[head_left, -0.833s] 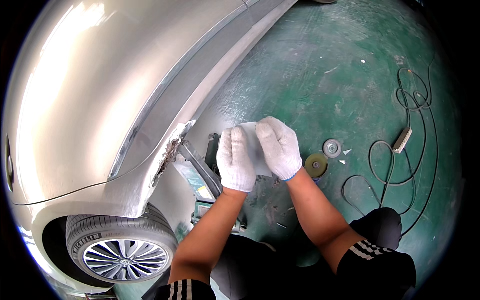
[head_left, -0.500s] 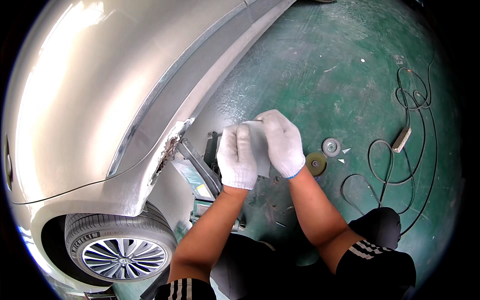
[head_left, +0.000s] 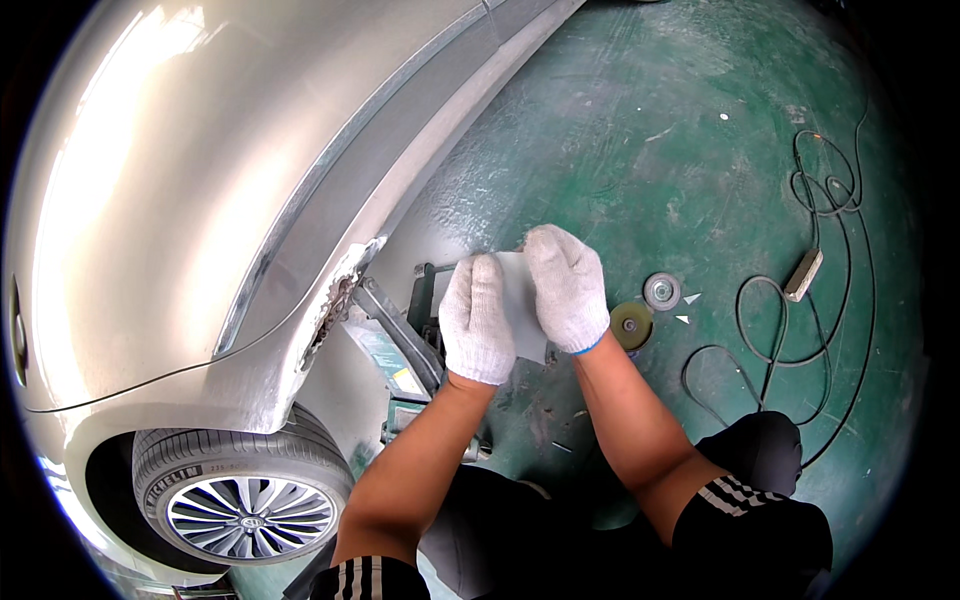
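Between my gloved hands is a thin light-grey sheet (head_left: 522, 312), held upright over the floor. My left hand (head_left: 477, 318), in a white knit glove, is closed on its left edge, with the thumb lying along the near face. My right hand (head_left: 567, 290), gloved the same way, is closed at the upper right edge, with fingertips bent in toward the sheet. Whether the right fingers also pinch something small is hidden. To the left, the car's lower sill has a jagged, rusted hole (head_left: 335, 308) with bare metal around it.
A floor jack (head_left: 405, 350) stands beside the sill, near the car wheel (head_left: 250, 515). Right of my hands lie an olive disc (head_left: 631, 326), a grey disc (head_left: 662, 292) and small triangular scraps (head_left: 691, 298). Farther right, a power strip (head_left: 803, 276) sits among looped cables (head_left: 765, 345).
Both hands have shifted slightly down with the sheet, the left also a little to the right. A dark thin tip earlier showing at the right fingertips is no longer distinct.
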